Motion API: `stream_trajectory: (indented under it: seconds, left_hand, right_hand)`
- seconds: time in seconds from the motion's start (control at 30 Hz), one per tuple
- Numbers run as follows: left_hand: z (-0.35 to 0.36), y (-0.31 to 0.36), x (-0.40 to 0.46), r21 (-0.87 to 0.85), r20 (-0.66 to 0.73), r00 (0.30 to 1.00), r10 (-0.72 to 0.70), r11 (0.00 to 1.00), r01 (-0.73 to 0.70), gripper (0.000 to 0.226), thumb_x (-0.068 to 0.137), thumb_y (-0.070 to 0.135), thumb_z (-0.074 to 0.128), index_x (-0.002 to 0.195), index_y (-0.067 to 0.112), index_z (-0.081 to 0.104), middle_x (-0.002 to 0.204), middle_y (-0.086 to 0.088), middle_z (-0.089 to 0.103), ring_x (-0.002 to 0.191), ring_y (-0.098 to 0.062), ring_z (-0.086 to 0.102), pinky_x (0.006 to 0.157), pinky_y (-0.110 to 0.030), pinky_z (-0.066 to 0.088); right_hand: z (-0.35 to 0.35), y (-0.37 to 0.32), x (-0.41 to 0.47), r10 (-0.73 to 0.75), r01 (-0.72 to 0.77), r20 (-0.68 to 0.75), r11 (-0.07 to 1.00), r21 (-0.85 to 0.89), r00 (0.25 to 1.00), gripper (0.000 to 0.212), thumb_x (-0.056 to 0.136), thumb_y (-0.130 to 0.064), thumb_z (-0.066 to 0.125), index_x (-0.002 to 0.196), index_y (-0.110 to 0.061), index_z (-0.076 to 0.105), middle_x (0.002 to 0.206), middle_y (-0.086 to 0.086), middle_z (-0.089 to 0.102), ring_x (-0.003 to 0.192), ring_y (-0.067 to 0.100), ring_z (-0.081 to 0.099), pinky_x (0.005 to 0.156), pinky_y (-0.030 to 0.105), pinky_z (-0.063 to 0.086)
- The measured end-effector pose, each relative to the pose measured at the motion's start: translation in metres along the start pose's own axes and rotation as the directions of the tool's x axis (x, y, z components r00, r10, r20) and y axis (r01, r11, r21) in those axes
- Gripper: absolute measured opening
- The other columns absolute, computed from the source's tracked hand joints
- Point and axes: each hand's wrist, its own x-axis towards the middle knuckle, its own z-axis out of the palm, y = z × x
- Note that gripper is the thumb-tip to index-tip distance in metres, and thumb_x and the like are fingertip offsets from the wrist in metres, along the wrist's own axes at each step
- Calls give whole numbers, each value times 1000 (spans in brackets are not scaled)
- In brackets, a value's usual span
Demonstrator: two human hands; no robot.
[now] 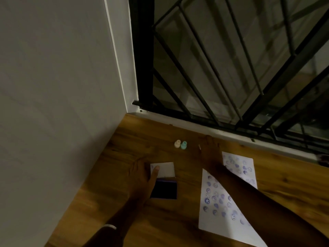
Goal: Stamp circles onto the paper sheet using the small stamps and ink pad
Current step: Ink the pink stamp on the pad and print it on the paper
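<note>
A white paper sheet (216, 202) covered with several blue round stamp marks lies on the wooden floor at the right. Two small stamps stand side by side further back, one cream (177, 144) and one teal (183, 145). An open ink pad (164, 189) with a dark pad and a white lid (166, 169) lies left of the sheet. My left hand (142, 175) rests on the ink pad's left edge, thumb on the lid. My right hand (210, 152) reaches forward, flat and spread, just right of the stamps, holding nothing; my forearm crosses the sheet.
A white wall (62, 104) rises close on the left. A black metal window grille (231, 68) with a white sill (222, 132) runs along the back. Bare wooden floor (142, 229) shows in front of the ink pad and right of the sheet.
</note>
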Motion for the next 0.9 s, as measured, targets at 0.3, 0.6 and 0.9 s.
stream_trajectory:
  seconds: [0.3,0.6,0.9]
  left_hand:
    - [-7,0,-3,-234,88,995,-49,970,68,38,90,53,48,118,28,51,107,13,52,102,-15,58,77,-17,38]
    - [-3,28,-35,27,71,971,228,973,-230,64,81,65,54,127,21,52,126,0,59,116,-20,53,95,-42,46]
    - [-16,28,-57,-154,197,950,242,965,-213,21,94,40,51,105,27,64,101,7,71,90,-5,64,73,-8,45]
  right_hand:
    - [-10,-9,-39,16,-37,66,942,332,998,13,97,-20,48,97,-16,61,102,3,70,96,20,66,86,34,53]
    - [-11,-70,-90,-171,112,72,854,508,983,10,94,-19,51,95,-21,62,93,1,68,84,15,65,64,17,46]
    - [-8,-101,-122,-209,132,57,780,612,976,6,91,-28,56,89,-25,61,86,-4,68,80,8,63,72,34,54]
